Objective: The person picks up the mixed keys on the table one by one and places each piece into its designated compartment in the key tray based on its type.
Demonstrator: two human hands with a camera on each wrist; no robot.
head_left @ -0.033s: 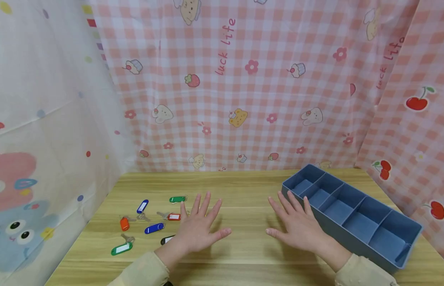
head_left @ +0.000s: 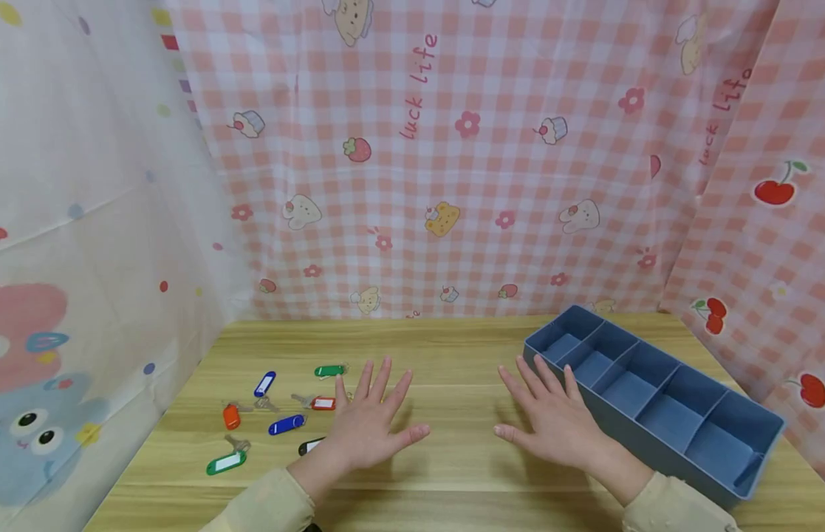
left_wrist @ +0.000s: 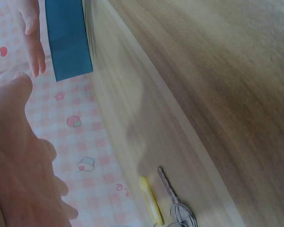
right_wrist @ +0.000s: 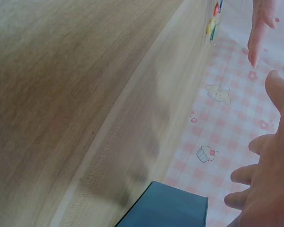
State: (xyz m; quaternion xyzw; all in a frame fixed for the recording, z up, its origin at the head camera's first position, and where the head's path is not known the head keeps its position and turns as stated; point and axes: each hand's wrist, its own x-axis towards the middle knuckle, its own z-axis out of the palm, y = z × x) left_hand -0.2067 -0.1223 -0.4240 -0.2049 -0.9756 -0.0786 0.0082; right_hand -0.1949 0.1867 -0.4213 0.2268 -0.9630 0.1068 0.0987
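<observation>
My left hand (head_left: 364,428) hovers over the table with its fingers spread, holding nothing. Beside and partly under it lie several key tags with keys: green (head_left: 329,371), blue (head_left: 287,425), red (head_left: 323,403), orange (head_left: 231,417) and a black one (head_left: 311,446) half hidden by the wrist. The left wrist view also shows a yellow key tag (left_wrist: 151,200) and a key (left_wrist: 166,184) on a ring. Fingers spread and holding nothing, my right hand (head_left: 555,421) is in front of a blue-grey divided box (head_left: 678,447), overlapping its near side in the head view.
The long box stands at an angle on the right of the wooden table (head_left: 452,473); its several visible compartments hold nothing. A pink checked cloth (head_left: 412,177) hangs behind the table, and a pale patterned cloth (head_left: 120,244) hangs at the left.
</observation>
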